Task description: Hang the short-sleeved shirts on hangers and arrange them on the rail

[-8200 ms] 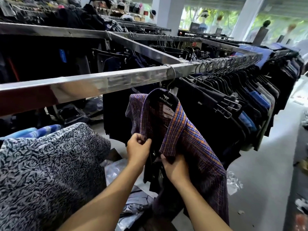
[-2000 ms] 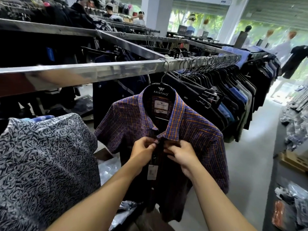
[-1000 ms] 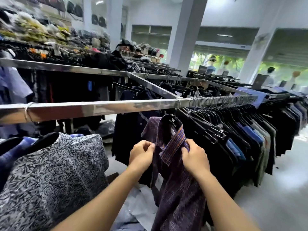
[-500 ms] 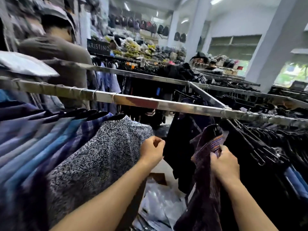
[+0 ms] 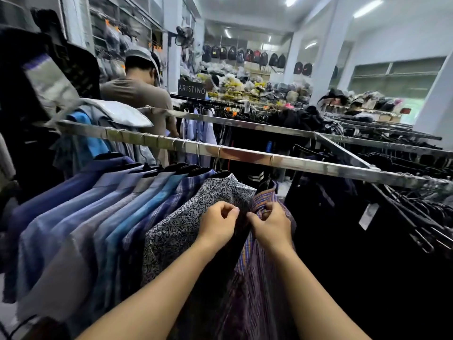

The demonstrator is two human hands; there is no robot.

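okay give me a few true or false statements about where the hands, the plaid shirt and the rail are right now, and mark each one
1. Both hands are on the plaid shirt. True: the left hand and right hand pinch it just below the collar.
2. The plaid shirt lies folded on the floor. False: it hangs from a black hanger below the rail.
3. A black-and-white patterned shirt hangs directly left of the plaid shirt. True.
4. The shirts left of the patterned one are mostly red. False: that row is mostly blue and grey.
5. The rail is bare to the right of the plaid shirt. False: dark garments hang there.
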